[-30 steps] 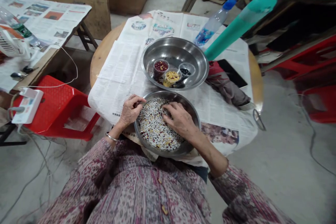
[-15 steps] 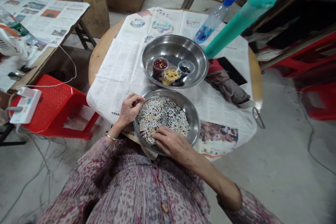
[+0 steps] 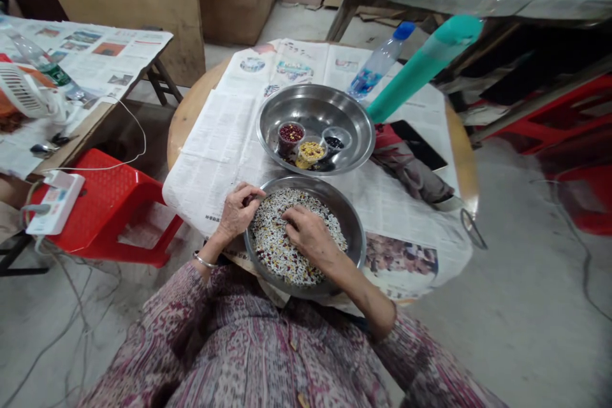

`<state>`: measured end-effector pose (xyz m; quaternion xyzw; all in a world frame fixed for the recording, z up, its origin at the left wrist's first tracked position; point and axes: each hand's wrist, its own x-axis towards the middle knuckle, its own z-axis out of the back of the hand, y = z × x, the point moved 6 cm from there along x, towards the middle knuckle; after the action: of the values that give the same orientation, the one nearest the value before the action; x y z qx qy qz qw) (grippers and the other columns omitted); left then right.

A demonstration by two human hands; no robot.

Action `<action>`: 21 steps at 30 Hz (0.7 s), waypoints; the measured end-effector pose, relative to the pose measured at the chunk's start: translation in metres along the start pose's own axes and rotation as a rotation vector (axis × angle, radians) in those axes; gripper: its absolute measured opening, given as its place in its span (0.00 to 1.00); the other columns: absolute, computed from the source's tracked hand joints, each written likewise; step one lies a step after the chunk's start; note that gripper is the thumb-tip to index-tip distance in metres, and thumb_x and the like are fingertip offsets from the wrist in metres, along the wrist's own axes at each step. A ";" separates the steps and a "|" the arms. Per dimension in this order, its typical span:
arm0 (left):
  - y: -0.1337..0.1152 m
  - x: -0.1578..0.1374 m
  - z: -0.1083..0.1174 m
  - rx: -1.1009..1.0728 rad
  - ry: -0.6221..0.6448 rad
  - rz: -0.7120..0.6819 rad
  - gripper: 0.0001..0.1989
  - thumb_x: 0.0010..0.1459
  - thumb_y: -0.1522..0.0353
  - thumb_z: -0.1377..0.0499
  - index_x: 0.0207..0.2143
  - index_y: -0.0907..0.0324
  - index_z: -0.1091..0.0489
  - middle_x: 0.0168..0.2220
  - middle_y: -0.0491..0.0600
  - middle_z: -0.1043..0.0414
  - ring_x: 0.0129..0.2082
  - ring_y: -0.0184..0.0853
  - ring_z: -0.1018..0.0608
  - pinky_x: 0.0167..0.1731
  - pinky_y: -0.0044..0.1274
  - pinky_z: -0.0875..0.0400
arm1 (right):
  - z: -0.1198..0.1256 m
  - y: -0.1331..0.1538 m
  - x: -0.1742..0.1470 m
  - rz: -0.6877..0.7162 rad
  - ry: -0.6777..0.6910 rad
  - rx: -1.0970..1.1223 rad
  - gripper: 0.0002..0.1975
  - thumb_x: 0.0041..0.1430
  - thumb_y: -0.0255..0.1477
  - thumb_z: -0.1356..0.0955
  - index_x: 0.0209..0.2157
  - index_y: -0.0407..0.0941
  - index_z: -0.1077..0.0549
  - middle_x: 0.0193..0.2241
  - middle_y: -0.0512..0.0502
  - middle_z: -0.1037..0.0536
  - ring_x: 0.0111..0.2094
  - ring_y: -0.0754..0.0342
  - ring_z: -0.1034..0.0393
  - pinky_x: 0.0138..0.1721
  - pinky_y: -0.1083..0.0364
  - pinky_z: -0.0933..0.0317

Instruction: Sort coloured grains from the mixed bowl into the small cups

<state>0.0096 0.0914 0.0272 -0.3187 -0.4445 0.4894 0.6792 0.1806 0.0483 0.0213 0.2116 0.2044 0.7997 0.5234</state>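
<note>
A metal basin (image 3: 357, 229) close to my body holds white grains (image 3: 272, 229) mixed with dark red, yellow and black beans. My left hand (image 3: 238, 207) is at its left rim, fingers curled and fingertips by the edge; what lies inside the curl is dark and unclear. Over the middle of the grains, my right hand (image 3: 308, 236) has its fingers bent together with the tips down at the grains. Anything pinched there is hidden. Behind stands a larger metal basin (image 3: 329, 97) with three clear cups: red beans (image 3: 291, 134), yellow kernels (image 3: 312, 152) and black beans (image 3: 334, 141).
Newspaper (image 3: 210, 140) covers the round table. A plastic bottle (image 3: 380, 60), a green tube-like object (image 3: 425, 70), a dark cloth (image 3: 406, 166) and a dark flat device (image 3: 423, 143) lie beyond. At left, a red stool (image 3: 112, 204) bears a power strip (image 3: 56, 204).
My right hand has moved away from me, from the near side of the grains to their middle. My left hand stays at the rim. The whole view has shifted slightly.
</note>
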 end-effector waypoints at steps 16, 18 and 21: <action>0.003 0.000 -0.002 -0.021 0.009 0.010 0.11 0.53 0.79 0.44 0.34 0.59 0.24 0.31 0.45 0.32 0.28 0.29 0.31 0.29 0.22 0.37 | 0.019 -0.004 0.007 0.211 0.135 -0.325 0.07 0.64 0.27 0.36 0.38 0.44 0.25 0.44 0.39 0.24 0.47 0.44 0.32 0.47 0.44 0.33; 0.004 0.000 -0.002 -0.024 0.003 0.013 0.11 0.53 0.79 0.44 0.34 0.59 0.24 0.30 0.45 0.32 0.28 0.29 0.32 0.30 0.22 0.37 | 0.030 -0.019 -0.012 0.151 0.131 -0.342 0.08 0.63 0.26 0.37 0.38 0.45 0.25 0.43 0.39 0.24 0.45 0.45 0.31 0.46 0.45 0.32; 0.004 0.000 -0.002 -0.019 0.000 0.008 0.11 0.53 0.79 0.44 0.34 0.59 0.24 0.30 0.45 0.33 0.28 0.29 0.32 0.30 0.22 0.37 | 0.037 -0.023 -0.045 0.120 0.114 -0.274 0.11 0.65 0.30 0.37 0.46 0.46 0.27 0.44 0.40 0.25 0.47 0.46 0.29 0.47 0.46 0.30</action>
<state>0.0098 0.0928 0.0227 -0.3270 -0.4480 0.4880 0.6739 0.2344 0.0192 0.0343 0.1042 0.1097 0.8607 0.4861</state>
